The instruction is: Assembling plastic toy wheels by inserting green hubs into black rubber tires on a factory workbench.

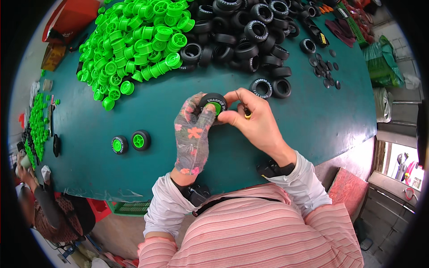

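I have the black tire (206, 99) with its green hub (218, 108) up off the desk (241, 167), gripped by the gloved left hand (192, 129), thumb on the hub's face. The right hand (257, 117) pinches the wheel's right edge between thumb and forefinger, a small black-and-yellow thing (247, 113) tucked in its curled fingers. To seat the hub well, I'd brace the tire from behind, press evenly and work the rubber lip round so it doesn't fold or sit crooked. Pale lettering curves around the held tire's sidewall, and similar lettering marks the loose tires (257, 30) beyond the right hand. Left of the gloved hand, two fitted wheels (141, 140) stand apart; the nearer one's writing is too small for me to make out. I see no lettering on the green hubs heaped (138, 47) ahead.
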`<state>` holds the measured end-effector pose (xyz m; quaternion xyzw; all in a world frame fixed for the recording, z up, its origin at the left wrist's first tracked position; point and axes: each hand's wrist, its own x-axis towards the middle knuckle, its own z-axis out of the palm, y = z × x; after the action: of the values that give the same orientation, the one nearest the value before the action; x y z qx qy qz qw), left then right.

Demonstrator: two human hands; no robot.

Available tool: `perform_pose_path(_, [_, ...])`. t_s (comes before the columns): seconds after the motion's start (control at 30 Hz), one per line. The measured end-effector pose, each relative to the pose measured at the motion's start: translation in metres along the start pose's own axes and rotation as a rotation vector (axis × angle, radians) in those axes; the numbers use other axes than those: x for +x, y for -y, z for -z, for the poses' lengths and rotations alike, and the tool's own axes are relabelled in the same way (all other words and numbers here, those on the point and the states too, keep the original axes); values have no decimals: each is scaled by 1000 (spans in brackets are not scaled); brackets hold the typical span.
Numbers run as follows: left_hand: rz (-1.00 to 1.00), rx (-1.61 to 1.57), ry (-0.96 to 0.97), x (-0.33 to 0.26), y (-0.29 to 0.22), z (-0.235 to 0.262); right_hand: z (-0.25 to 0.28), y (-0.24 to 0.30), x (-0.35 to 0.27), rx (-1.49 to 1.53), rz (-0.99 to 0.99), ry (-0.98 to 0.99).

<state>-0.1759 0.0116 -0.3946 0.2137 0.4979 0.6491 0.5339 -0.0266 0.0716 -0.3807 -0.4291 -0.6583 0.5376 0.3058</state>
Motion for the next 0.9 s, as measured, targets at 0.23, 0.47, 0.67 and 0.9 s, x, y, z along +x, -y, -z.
perform_pose_path(0.23, [-11, 88, 106, -4, -6, 7, -4, -6, 0, -118, 169, -104])
perform_pose_path(0.47, [148, -57, 64, 3, -4, 5, 0, -2, 1, 87, -71, 35])
perform_pose_path(0.67, [47, 92, 128, 6, -7, 3, 3, -6, -2, 79, 5, -72])
perform_pose_path(0.9, [100, 182, 187, 6, -14, 0, 22, 4, 3, 185, -239, 65])
